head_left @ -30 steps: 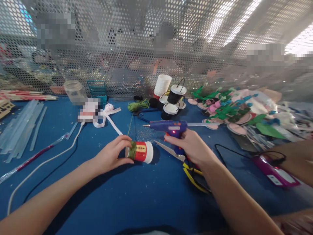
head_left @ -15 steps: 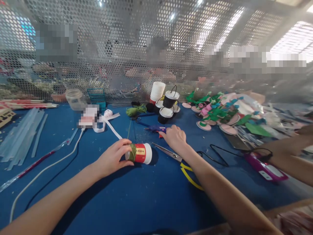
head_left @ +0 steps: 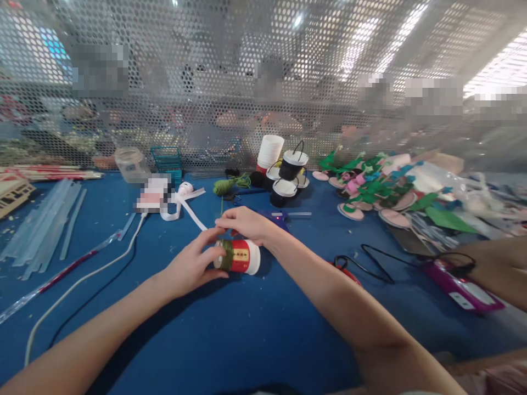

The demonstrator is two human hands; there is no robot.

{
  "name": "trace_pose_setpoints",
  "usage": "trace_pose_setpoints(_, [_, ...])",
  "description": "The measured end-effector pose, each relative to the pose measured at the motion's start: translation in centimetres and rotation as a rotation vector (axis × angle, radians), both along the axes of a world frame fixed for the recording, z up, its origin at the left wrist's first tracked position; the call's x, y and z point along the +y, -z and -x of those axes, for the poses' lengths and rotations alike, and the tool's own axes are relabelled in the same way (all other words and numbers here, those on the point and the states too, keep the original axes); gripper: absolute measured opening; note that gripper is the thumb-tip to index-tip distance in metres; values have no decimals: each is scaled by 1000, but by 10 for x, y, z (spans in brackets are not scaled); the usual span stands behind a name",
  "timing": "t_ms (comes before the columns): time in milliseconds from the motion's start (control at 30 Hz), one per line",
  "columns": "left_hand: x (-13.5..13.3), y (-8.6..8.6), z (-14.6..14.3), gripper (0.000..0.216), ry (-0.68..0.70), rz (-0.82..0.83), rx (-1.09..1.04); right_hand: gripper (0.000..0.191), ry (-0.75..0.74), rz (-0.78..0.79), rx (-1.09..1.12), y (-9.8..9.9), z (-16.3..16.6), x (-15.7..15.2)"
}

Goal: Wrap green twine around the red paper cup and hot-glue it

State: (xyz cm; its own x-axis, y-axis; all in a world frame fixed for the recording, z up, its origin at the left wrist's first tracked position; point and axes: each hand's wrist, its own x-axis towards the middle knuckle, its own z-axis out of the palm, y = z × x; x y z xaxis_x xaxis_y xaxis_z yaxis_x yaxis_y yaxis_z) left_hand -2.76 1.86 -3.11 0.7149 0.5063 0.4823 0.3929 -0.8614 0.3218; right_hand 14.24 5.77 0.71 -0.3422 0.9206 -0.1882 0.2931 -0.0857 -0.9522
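L hand [head_left: 190, 267] gripping red cup [head_left: 240, 257] lying on blue table [head_left: 247, 329], R hand [head_left: 244, 222] pinching green cord [head_left: 222, 207] just above it

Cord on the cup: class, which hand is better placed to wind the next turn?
Probably the right hand: its fingers seem to pinch the cord above the cup, while the left hand grips it.
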Motion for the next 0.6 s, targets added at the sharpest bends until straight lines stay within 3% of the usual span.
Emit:
trace_pose_setpoints(100, [0,0,-1,41,-63,114,-125,21,74,-58,15,-4,-13,-3])
trace_pose_setpoints(300, [-1,-8,-4,49,-138,540,-162,22,187,-245,33,-9,-29,-9])
trace_pose_setpoints(600, [-6,-9,-7,45,-101,650,-112,26,183,-379,-48,5,-26,-7])
